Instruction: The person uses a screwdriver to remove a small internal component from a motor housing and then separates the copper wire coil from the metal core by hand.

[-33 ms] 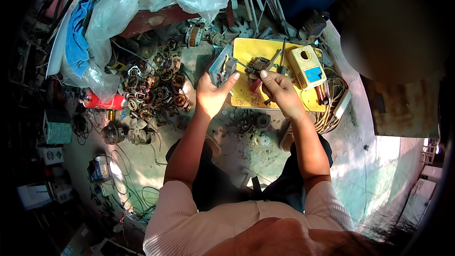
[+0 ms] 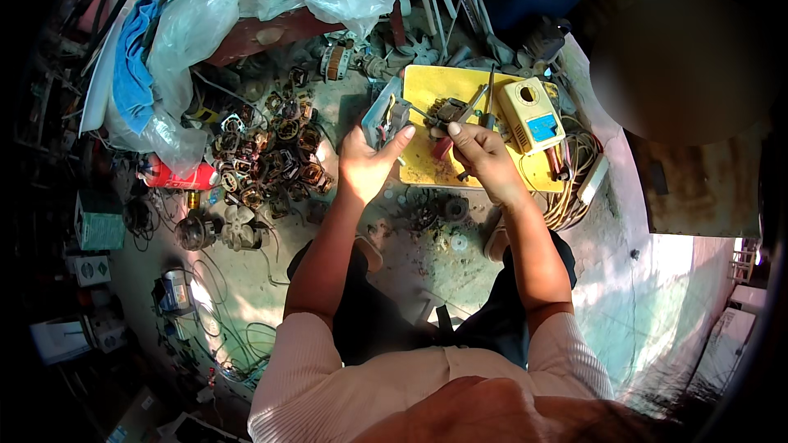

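My left hand (image 2: 369, 166) is closed around a grey-blue casing (image 2: 380, 113) that has a dark part and yellow wire inside it. My right hand (image 2: 491, 157) pinches a slim dark tool, mostly hidden by the fingers. Its thin shaft (image 2: 422, 113) points left at the casing; the exact kind is unclear. Beneath and just beyond the right fingers, a dark metal block (image 2: 448, 111) sits on a yellow board (image 2: 427, 86). A screwdriver (image 2: 490, 107) with a dark handle stands out to the right of that block, and a reddish piece (image 2: 442, 148) shows under the hand.
On the board's right lies a cream plastic housing (image 2: 529, 111) with a round hole and blue label. Coiled cable (image 2: 579, 184) lies beside it. Left are a heap of copper-wound motor cores (image 2: 275, 143), fan-bladed motors (image 2: 240, 230), a red can (image 2: 180, 174) and plastic bags (image 2: 193, 41).
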Demonstrator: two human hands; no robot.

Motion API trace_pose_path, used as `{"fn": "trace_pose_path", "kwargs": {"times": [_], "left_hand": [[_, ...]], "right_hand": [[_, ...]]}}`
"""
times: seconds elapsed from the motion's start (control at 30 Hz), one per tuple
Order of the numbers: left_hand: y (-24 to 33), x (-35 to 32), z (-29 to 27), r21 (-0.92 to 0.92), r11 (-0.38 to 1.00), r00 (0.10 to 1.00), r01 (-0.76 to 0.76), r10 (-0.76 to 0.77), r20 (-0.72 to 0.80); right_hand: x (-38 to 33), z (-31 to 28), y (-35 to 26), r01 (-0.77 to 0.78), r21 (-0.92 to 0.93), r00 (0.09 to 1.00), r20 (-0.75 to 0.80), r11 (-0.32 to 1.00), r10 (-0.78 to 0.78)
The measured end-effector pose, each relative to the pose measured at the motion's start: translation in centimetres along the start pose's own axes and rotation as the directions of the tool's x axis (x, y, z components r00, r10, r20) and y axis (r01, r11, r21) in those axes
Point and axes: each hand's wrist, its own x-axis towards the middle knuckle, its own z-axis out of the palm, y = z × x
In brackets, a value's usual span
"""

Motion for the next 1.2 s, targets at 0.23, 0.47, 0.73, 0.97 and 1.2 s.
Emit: {"fn": "trace_pose_path", "kwargs": {"times": [0.23,0.47,0.73,0.97,1.2], "left_hand": [[1.8,-0.2,-0.6,-0.012,0.999,0.999,-0.036,0.037,0.028],[1.6,0.0,-1.9,0.213,0.965,0.974,0.152,-0.183,0.131],[0.0,0.1,-1.9,0.102,0.991,0.995,0.084,-0.089,0.042],[1.4,0.0,-1.8,0.168,0.972,0.983,0.164,-0.176,0.058],[1.8,-0.1,-1.6,0.141,0.939,0.935,0.315,-0.332,0.127]], "right_hand": [[0.1,0.5,1.5,0.201,-0.22,0.968,-0.105,0.955,-0.228],[-0.5,1.0,1.0,0.328,-0.808,0.815,-0.02,0.489,-0.579],[0.6,-0.4,2.6,-0.066,0.237,0.998,0.024,0.969,0.062],[0.6,0.9,2.3,0.276,-0.375,0.916,-0.177,0.885,-0.36],[0.6,1.0,3.3,0.252,-0.442,0.901,-0.218,0.861,-0.376]]}}
